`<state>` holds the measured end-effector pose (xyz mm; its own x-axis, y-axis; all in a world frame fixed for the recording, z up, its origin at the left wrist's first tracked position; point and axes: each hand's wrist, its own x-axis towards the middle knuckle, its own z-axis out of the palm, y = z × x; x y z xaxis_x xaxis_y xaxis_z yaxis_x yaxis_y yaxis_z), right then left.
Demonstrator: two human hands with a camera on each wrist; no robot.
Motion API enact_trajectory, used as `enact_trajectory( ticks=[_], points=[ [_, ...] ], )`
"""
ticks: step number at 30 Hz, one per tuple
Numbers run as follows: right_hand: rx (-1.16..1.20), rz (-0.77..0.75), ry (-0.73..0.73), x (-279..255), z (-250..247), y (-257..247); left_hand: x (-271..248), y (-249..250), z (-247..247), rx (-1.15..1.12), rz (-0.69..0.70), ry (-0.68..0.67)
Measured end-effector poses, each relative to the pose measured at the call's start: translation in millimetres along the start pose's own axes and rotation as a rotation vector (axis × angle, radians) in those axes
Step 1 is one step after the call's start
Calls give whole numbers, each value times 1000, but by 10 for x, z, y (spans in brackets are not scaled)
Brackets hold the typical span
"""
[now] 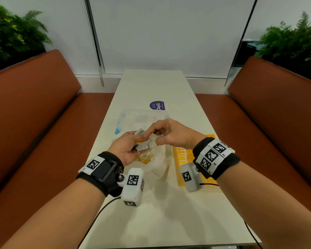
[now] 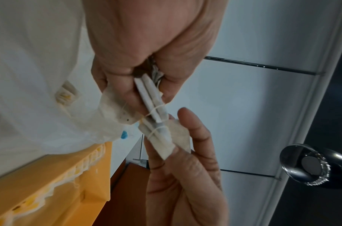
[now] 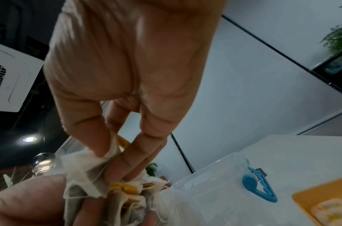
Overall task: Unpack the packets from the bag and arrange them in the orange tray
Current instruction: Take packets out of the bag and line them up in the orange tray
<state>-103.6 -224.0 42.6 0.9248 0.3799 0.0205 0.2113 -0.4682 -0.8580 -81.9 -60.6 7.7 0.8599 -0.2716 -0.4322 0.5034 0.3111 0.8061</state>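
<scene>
My left hand [image 1: 131,146] grips a bunch of tea bag packets [image 1: 143,143] with strings and yellow tags, held above the table. My right hand [image 1: 162,135] pinches one packet [image 3: 85,166] at the edge of that bunch between thumb and fingers. In the left wrist view the packets [image 2: 152,107] stick out of my fist, wound with string. Below my hands lies the translucent white bag [image 1: 156,162] with more yellow-tagged packets inside. The orange tray [image 1: 180,169] lies to the right under my right wrist, with a row of packets along its left side.
A clear plastic box [image 1: 140,117] with a blue clip [image 1: 119,124] stands behind my hands. A purple round sticker [image 1: 157,105] lies farther back on the white table [image 1: 169,212]. Brown benches flank the table on both sides.
</scene>
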Motion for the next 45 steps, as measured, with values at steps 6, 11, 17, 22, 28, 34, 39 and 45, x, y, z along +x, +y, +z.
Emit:
enact_trajectory(
  ticks=[6, 11, 17, 22, 28, 34, 39, 45],
  points=[
    [-11, 8, 41, 0, -54, 20, 40, -17, 15, -9, 2, -17],
    [-69, 52, -4, 18, -50, -4, 61, -45, 38, -2, 11, 1],
    [-128, 129, -82, 43, -109, -4, 79, -49, 20, 3, 6, 5],
    [-139, 93, -67, 30, -84, -20, 134, -62, -3, 14, -13, 24],
    [-379, 6, 21, 96, -189, 10, 185, -73, -38, 25, 3, 39],
    [-523, 72, 53, 57, -393, 85, 162, -55, -34, 1, 21, 41],
    [-861, 212, 69, 24, -573, 269, 145, -52, -38, 9, 32, 34],
    [-1181, 445, 21, 74, -705, 616, 92, -32, -37, 15, 25, 14]
  ],
)
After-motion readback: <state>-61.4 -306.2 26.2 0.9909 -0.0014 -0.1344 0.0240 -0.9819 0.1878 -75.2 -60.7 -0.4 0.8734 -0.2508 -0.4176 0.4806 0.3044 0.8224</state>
